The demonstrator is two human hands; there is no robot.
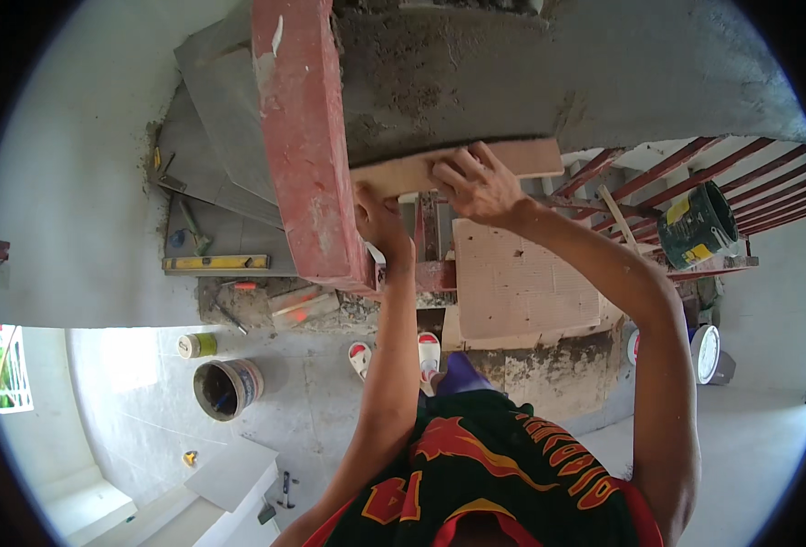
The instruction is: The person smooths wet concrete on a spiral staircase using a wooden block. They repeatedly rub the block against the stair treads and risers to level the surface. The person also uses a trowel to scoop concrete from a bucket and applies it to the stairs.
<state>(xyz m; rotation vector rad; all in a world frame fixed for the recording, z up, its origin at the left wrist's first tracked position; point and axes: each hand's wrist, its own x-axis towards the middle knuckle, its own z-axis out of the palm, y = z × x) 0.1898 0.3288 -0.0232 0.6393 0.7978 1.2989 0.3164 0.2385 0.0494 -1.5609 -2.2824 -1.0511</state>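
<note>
A light wooden board (537,158) lies lengthwise along the lower edge of a grey cement surface (622,73), its left end beside a red-painted upright member (298,137). My left hand (378,217) holds the board near that left end, fingers curled on it right next to the red member. My right hand (476,187) grips the board around its middle, with bent fingers over its upper face. Below the board a red metal framework (430,271) shows, with a sheet of cardboard (531,278) lying across part of it.
Grey tiled steps (218,235) at left carry a yellow level (213,263) and tools. Red bars (768,191) and a green bucket (695,228) are at right. Buckets (225,389) stand on the floor below, near a white slab (228,483) and my sandalled feet (428,351).
</note>
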